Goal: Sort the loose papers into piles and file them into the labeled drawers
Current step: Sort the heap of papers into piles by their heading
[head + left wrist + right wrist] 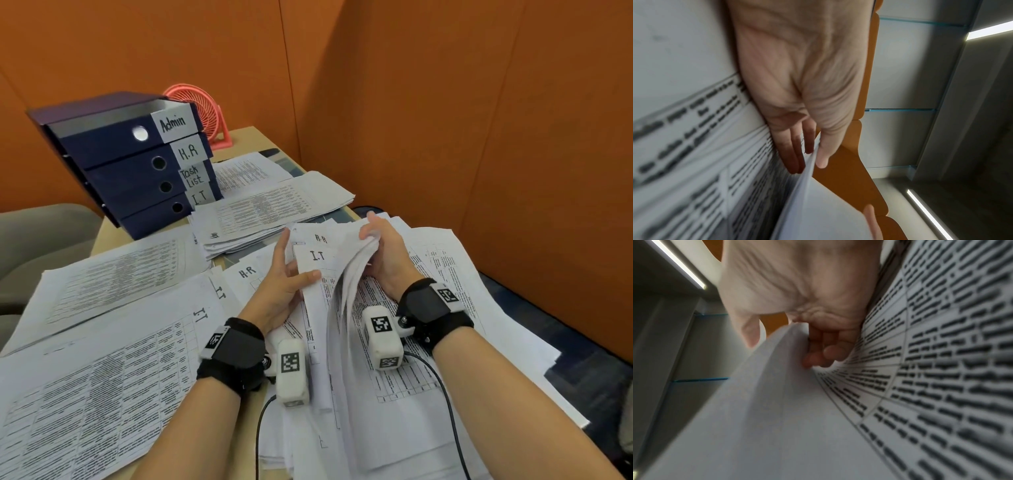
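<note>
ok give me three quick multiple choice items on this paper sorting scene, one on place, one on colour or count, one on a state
1. Where does the pink fan stand?
A. behind the drawer unit
B. on the chair
C. under the papers

2. How many labeled drawers does the drawer unit show?
A. two
B. four
C. six

3. What is the right hand doing?
A. resting flat and empty
B. gripping a curled bundle of sheets
C. pulling a drawer

Answers:
1 A, it rises past the unit's top at the desk's far edge.
2 B, labels read Admin, H.R, Task List, I.T.
3 B, its fingers curl round the bundle of sheets, lifted off the pile.

Both hands raised side by side: left hand (279,291) pinching, right hand (385,251) curled shut.
</note>
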